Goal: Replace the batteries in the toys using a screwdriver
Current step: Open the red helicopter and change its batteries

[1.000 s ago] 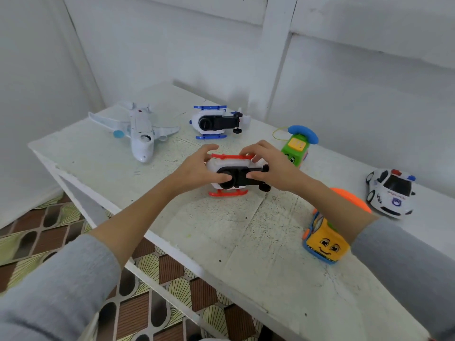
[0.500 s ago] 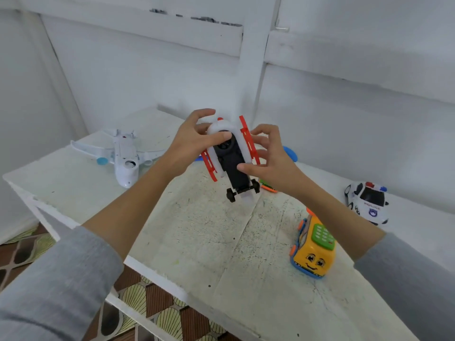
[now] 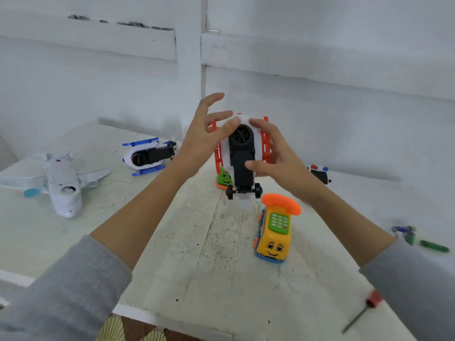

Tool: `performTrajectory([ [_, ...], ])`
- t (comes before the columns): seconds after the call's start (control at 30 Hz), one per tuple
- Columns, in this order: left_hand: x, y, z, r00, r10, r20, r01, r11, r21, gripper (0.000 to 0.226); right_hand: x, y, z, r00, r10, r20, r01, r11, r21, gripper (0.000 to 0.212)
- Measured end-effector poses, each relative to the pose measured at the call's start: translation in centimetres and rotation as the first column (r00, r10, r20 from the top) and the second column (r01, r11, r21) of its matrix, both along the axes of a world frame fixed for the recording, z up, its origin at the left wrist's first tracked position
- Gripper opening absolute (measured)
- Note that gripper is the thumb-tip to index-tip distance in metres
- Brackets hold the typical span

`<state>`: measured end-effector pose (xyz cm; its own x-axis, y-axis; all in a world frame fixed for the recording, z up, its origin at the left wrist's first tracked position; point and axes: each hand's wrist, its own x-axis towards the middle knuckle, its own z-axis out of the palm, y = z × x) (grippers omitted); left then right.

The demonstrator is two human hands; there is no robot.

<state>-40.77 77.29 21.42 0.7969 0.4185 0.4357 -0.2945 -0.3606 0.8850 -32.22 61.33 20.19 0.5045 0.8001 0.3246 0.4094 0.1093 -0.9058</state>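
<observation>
At the near right edge of the worktop (image 3: pixel 197 279) a red-handled screwdriver (image 3: pixel 360 313) lies untouched, well apart from the red toy (image 3: pixel 242 153), with a green tool (image 3: pixel 429 244) and what may be batteries (image 3: pixel 402 228), too blurred to confirm, further back on the same side. A yellow phone toy (image 3: pixel 274 232) stands on the worktop just below and in front of the red toy, and a green toy (image 3: pixel 224 178) is partly hidden behind it. The red toy itself is held up in the air above the middle of the worktop, its black underside and small wheels turned toward the camera. It is gripped between both hands: the left hand (image 3: pixel 204 141) holds its upper left side with thumb and middle fingers while the index finger is raised free, and the right hand (image 3: pixel 273 153) is curled round its right side with the thumb laid on the black panel. The step in hand is judged to be an inspection of the underside for the battery cover; it would be done best with the toy kept steady and the panel tilted to the light until a screw is found, before the screwdriver is fetched. Left of the red toy a blue toy (image 3: pixel 150 156) lies on its side, a white plane (image 3: pixel 62 183) further left, and a police car (image 3: pixel 318 172) is seen behind the right hand.
</observation>
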Motion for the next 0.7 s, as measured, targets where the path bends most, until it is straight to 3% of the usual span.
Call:
performTrajectory([
  [0.13,1.6,-4.0,-0.6,0.987,-0.156,0.036,0.155,0.987,0.044,0.046,1.5,-4.2,0.5,0.99,-0.118,-0.078,0.122,0.991,0.053,0.065],
  [0.37,3.9,-10.6,-1.1,0.949,-0.311,-0.057,0.316,0.935,0.159,0.081,3.3,-11.5,2.5,0.949,-0.163,-0.27,0.218,0.958,0.188,0.062],
  [0.5,4.8,-14.4,-0.6,0.925,-0.373,-0.075,0.38,0.906,0.184,0.094,3.8,-14.8,3.1,0.95,-0.205,-0.236,0.249,0.952,0.176,0.064],
  [0.7,6.1,-19.6,-0.7,0.9,-0.434,-0.049,0.436,0.886,0.157,0.094,4.5,-19.1,3.3,0.945,-0.278,-0.174,0.305,0.941,0.148,0.068],
])
